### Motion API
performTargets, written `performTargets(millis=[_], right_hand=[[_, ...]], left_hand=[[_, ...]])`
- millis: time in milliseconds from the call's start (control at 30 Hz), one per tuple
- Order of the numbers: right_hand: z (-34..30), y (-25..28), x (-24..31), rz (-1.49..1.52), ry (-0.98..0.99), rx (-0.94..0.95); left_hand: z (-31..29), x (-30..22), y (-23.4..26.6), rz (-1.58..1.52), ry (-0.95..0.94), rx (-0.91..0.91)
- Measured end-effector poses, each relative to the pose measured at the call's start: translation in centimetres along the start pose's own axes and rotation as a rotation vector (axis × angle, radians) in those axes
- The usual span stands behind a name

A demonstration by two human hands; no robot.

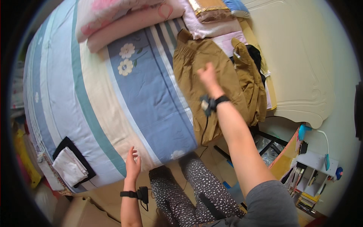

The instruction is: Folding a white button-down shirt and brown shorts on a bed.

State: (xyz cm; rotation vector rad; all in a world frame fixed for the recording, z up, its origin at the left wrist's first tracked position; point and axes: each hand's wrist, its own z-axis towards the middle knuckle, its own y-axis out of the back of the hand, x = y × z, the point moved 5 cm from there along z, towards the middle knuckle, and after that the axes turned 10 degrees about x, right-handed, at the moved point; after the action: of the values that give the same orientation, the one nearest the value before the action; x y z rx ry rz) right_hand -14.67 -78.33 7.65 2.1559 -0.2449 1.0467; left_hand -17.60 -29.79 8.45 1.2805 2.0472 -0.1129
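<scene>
A khaki-brown garment (223, 72) with a gathered elastic band lies spread over the right side of the bed, and part of it drapes toward the bed's edge. Above its middle is my right hand (208, 77), slightly blurred, with its fingers curled in. What they hold, if anything, is hidden; the cloth beneath looks mostly smooth. My left hand (133, 164) hovers by the bed's near edge, fingers apart and nothing in them. The striped blue, cream and green bedding (147, 98) stretches between and beyond both hands.
Folded pink bedding (132, 28) and a gold-trimmed cushion (211, 9) lie at the far side. A pale headboard (295, 56) stands at right, near a small shelf with books (308, 178) and a desk lamp (327, 160). Folded white cloth (70, 164) rests on black fabric at left.
</scene>
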Motion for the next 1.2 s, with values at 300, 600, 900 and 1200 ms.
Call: performTargets(millis=[300,600,900,1200], right_hand=[[-33.6,-0.7,10.3,-0.047,0.552,1.452],[-47.5,8.4,14.4,0.416,0.309,1.614],[-53.3,16.2,19.6,-0.013,0.643,0.738],[-60.8,17.0,24.3,-0.08,1.0,0.183]], left_hand=[[-12.9,-24.2,-4.0,0.658,-0.781,0.343],[-21.9,-6.2,-14.8,-0.18,-0.358,0.641],[-37.9,-11.6,3.0,0.243,-0.74,-0.237],[-54.3,-18.0,11.7,0.217,-1.06,-0.804]])
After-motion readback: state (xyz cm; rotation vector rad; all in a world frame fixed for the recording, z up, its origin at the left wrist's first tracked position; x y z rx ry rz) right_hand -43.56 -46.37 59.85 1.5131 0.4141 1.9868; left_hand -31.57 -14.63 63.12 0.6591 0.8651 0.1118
